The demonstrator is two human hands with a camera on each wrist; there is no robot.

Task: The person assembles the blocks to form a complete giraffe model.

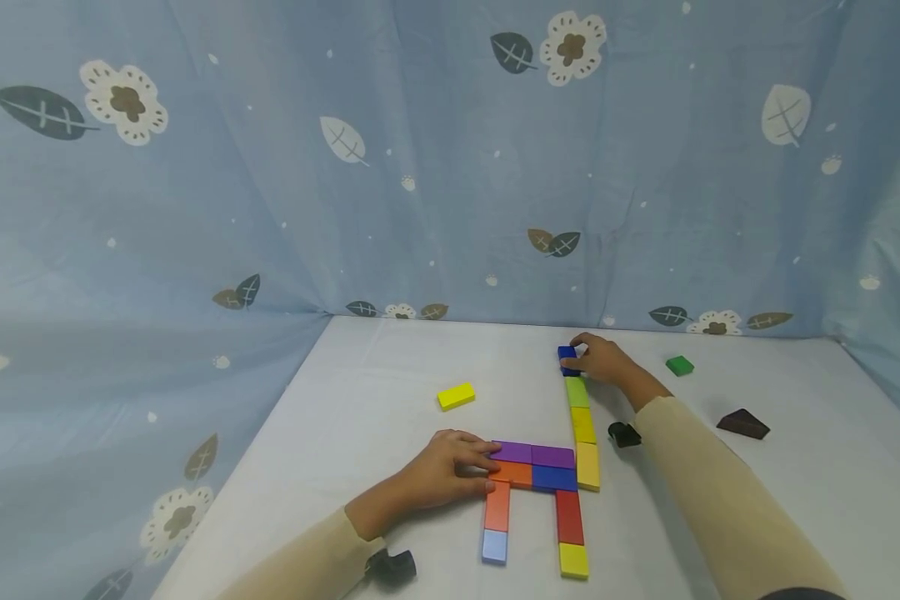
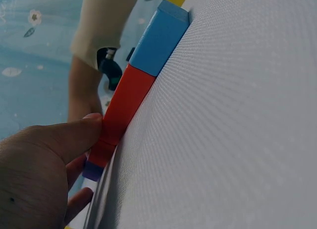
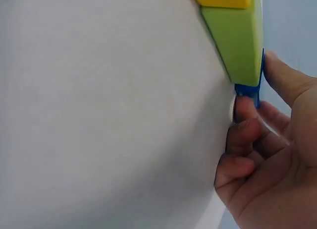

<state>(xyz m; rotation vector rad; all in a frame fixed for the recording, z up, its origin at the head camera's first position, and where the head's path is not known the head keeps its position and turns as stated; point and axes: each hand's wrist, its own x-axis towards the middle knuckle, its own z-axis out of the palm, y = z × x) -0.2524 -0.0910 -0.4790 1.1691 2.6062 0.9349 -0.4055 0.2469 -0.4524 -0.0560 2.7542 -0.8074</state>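
Observation:
Blocks lie flat in a joined figure on the white table. My right hand (image 1: 603,362) pinches a dark blue block (image 1: 567,353) at the far end of a column, against the light green block (image 1: 577,392); in the right wrist view the thumb is on the blue block (image 3: 247,88). Below the green run a yellow block (image 1: 582,425) and a paler yellow one (image 1: 588,465). My left hand (image 1: 442,468), fingers extended, touches the left ends of a purple block (image 1: 513,452) and an orange block (image 1: 513,475). Its thumb reaches the salmon block (image 1: 497,508).
Right of the orange lies a blue block (image 1: 554,478), with a red block (image 1: 570,518) and a yellow one (image 1: 573,562) below. A light blue block (image 1: 495,547) ends the left leg. Loose pieces: yellow block (image 1: 456,396), green piece (image 1: 679,365), dark brown piece (image 1: 743,423). A patterned curtain (image 1: 450,167) hangs behind.

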